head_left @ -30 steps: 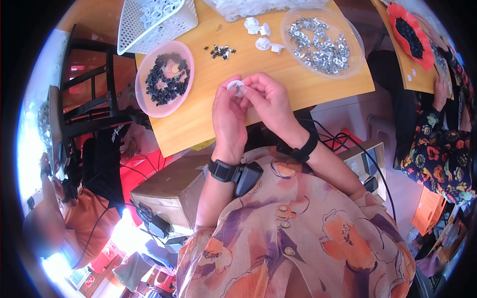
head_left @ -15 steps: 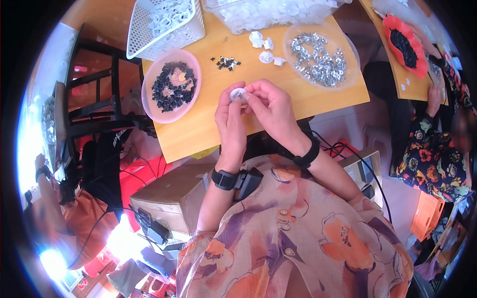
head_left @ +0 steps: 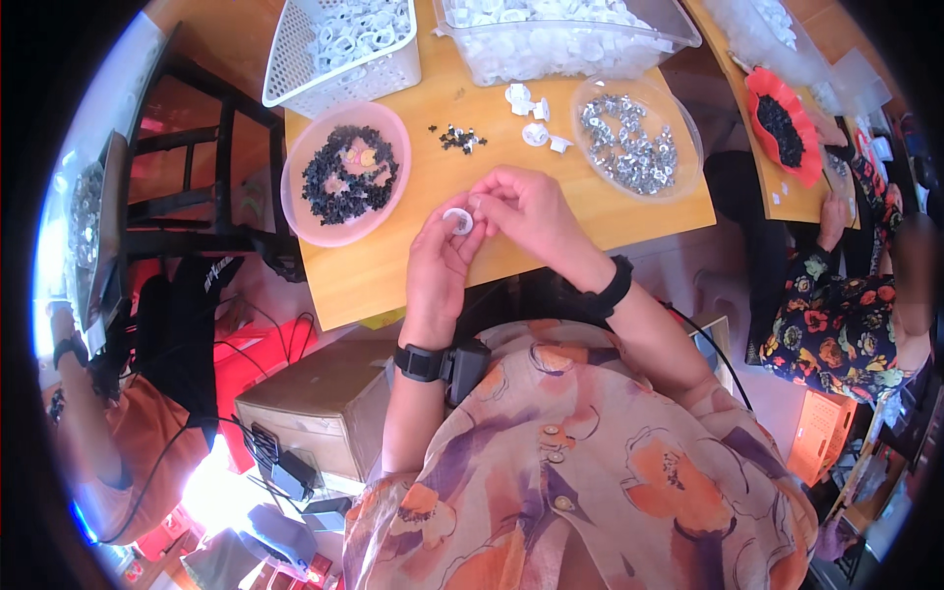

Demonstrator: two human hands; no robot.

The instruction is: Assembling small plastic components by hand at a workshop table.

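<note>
my left hand (head_left: 440,258) and right hand (head_left: 523,211) pinch a small white plastic ring (head_left: 458,220) by its rim near the pink bowl (head_left: 300,211); it looks light, stiff, easily dropped.

two round bowls (head_left: 339,172) (head_left: 639,138), perhaps two baskets (head_left: 339,49) (head_left: 565,39)

Hands (head_left: 482,231) between bowls (basket (head_left: 339,49), tub (head_left: 565,39) behind).

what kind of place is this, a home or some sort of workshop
Most likely a small hand-assembly workshop. A wooden table carries a pink bowl of black parts, a clear bowl of metal pieces and a basket of white rings, and another person works at the next table.
</note>
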